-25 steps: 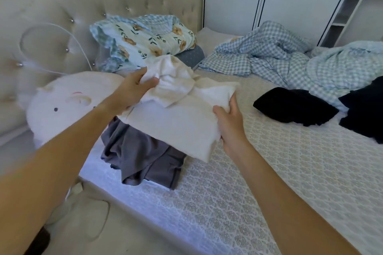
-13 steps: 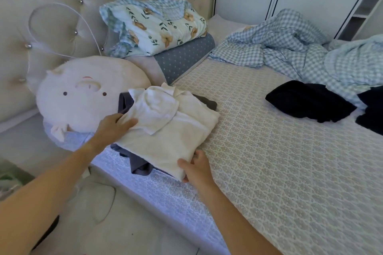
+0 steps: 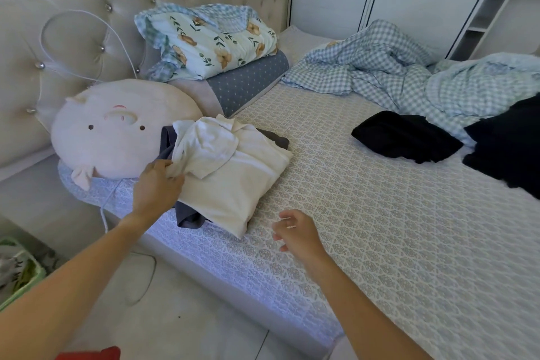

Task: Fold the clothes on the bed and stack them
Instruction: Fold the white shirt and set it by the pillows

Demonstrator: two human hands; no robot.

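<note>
A folded white garment (image 3: 233, 181) lies on top of a folded grey garment (image 3: 190, 216) near the bed's left edge, forming a small stack. My left hand (image 3: 157, 187) is at the stack's left side, with thumb and fingers pinching the white garment's bunched edge. My right hand (image 3: 298, 235) hovers over the mattress just right of the stack's near corner, fingers loosely spread, holding nothing. Two unfolded black garments (image 3: 406, 136) (image 3: 505, 146) lie on the bed's right side.
A round pig-face cushion (image 3: 117, 131) sits just left of the stack. Behind it are a grey pillow (image 3: 248, 82) and a floral quilt (image 3: 210, 44). A checked blanket (image 3: 394, 73) is crumpled at the far right. The patterned mattress (image 3: 380, 228) spreads to the right, with floor below left.
The white garment came down from my raised hands onto the grey garment. My right hand has let go of its near corner and drawn back; my left hand stays at the left edge.
</note>
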